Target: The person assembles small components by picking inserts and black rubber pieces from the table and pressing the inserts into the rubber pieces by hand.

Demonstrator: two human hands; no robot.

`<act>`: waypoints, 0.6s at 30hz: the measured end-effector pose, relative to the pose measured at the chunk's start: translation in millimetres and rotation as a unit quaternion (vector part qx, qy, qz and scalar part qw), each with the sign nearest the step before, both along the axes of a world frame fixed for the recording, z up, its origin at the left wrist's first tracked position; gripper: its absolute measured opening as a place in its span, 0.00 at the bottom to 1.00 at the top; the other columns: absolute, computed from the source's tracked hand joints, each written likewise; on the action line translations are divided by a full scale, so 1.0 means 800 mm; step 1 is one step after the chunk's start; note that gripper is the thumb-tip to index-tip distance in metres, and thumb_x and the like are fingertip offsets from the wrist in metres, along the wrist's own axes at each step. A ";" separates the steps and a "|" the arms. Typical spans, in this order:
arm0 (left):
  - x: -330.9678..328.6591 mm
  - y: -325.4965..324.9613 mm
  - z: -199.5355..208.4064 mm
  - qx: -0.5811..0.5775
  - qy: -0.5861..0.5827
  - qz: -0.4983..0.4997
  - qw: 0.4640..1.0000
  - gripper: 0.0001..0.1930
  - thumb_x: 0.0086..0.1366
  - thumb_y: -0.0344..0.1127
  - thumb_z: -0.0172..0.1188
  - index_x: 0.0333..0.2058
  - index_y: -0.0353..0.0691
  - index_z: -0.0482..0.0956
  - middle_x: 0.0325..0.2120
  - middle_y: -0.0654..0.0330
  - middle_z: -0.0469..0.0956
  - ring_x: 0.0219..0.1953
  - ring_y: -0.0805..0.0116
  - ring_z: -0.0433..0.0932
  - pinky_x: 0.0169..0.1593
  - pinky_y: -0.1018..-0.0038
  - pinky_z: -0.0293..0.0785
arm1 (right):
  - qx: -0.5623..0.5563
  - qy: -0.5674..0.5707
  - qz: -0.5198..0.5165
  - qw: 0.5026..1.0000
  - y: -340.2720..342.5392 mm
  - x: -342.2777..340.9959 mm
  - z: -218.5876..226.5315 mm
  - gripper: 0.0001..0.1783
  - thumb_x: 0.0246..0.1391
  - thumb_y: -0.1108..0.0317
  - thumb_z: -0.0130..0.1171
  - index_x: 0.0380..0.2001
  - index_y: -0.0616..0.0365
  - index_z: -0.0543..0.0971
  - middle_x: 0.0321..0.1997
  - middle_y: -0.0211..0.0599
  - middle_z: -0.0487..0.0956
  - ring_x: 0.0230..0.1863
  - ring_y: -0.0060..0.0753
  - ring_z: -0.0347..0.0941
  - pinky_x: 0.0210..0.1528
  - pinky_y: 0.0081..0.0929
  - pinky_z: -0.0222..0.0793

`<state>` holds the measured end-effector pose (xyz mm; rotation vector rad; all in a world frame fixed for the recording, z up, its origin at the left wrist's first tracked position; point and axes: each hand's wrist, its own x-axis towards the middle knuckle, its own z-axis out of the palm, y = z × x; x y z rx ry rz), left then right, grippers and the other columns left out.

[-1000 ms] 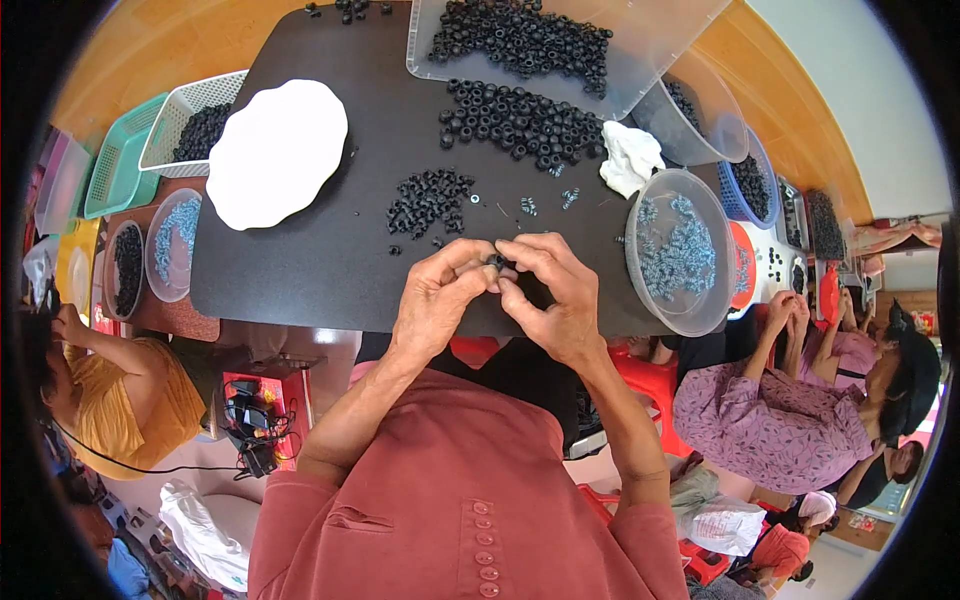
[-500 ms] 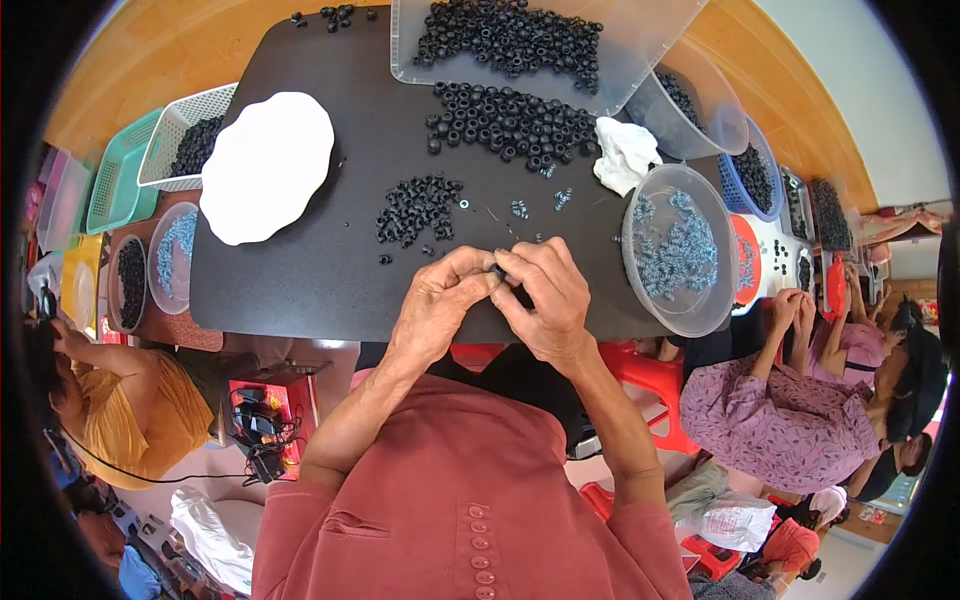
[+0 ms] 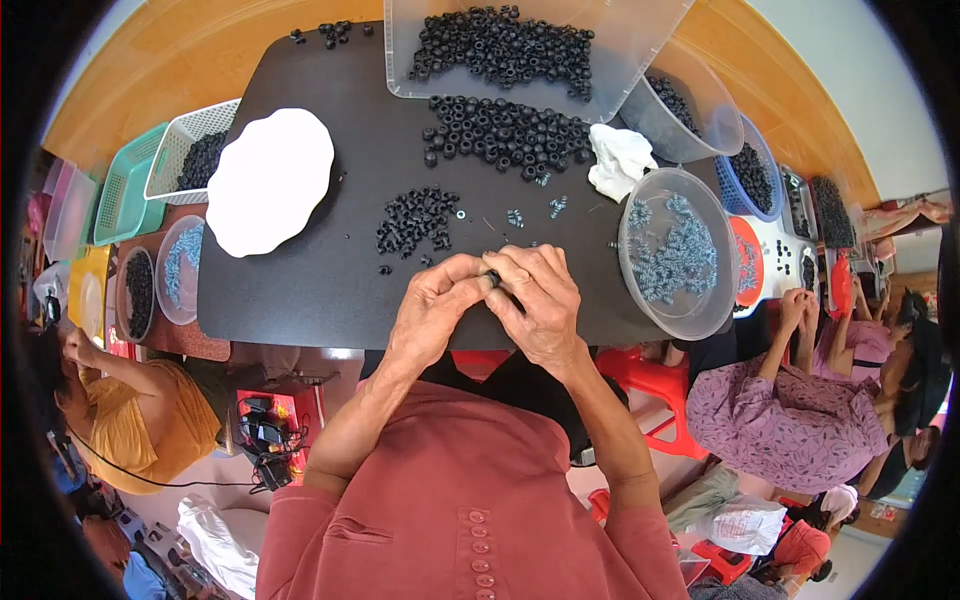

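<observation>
Small black part [image 3: 493, 279], pinched between 2 hands [image 3: 430, 315] [image 3: 540, 308]

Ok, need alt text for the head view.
A person's left-hand grip and right-hand grip meet on a small black part over a dark table. Beyond are piles of black pieces; to the right, a translucent tub of blue pieces.
</observation>
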<state>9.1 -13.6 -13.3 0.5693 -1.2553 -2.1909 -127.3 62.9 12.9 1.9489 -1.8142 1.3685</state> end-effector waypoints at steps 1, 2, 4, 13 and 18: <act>-0.002 0.000 0.001 -0.003 0.002 -0.001 1.000 0.09 0.66 0.29 0.53 0.41 0.32 0.78 0.33 0.65 0.78 0.37 0.80 0.73 0.44 0.81 0.69 | -0.003 0.002 -0.001 1.000 0.000 -0.001 0.001 0.21 0.35 0.77 0.70 0.38 0.60 0.80 0.36 0.35 0.78 0.31 0.34 0.70 0.34 0.30 0.65; -0.004 0.002 0.003 -0.020 -0.017 0.019 0.999 0.10 0.67 0.30 0.52 0.41 0.32 0.78 0.33 0.65 0.78 0.37 0.80 0.73 0.44 0.81 0.69 | -0.008 0.005 -0.009 1.000 0.001 -0.002 0.001 0.20 0.36 0.76 0.70 0.37 0.60 0.80 0.35 0.36 0.78 0.31 0.35 0.71 0.35 0.31 0.65; -0.006 0.008 0.011 -0.043 -0.029 0.031 0.998 0.10 0.67 0.32 0.52 0.41 0.31 0.77 0.33 0.64 0.79 0.36 0.79 0.73 0.43 0.80 0.69 | -0.014 0.009 -0.020 1.000 0.005 -0.005 0.002 0.18 0.37 0.75 0.70 0.37 0.61 0.80 0.34 0.37 0.79 0.31 0.37 0.72 0.36 0.32 0.65; 0.018 0.025 0.018 -0.291 -0.158 0.100 0.938 0.11 0.68 0.33 0.48 0.39 0.32 0.75 0.31 0.59 0.79 0.34 0.75 0.74 0.40 0.78 0.70 | -0.016 -0.002 0.002 1.000 0.007 -0.001 0.012 0.19 0.40 0.67 0.71 0.37 0.60 0.79 0.35 0.36 0.79 0.33 0.34 0.73 0.44 0.36 0.63; 0.022 0.025 0.015 -0.290 -0.129 0.078 0.945 0.09 0.67 0.30 0.49 0.40 0.31 0.74 0.29 0.57 0.81 0.32 0.73 0.77 0.39 0.78 0.72 | 0.001 0.181 -0.045 0.983 0.002 -0.084 0.068 0.15 0.44 0.63 0.66 0.37 0.53 0.79 0.37 0.36 0.77 0.41 0.40 0.72 0.48 0.41 0.62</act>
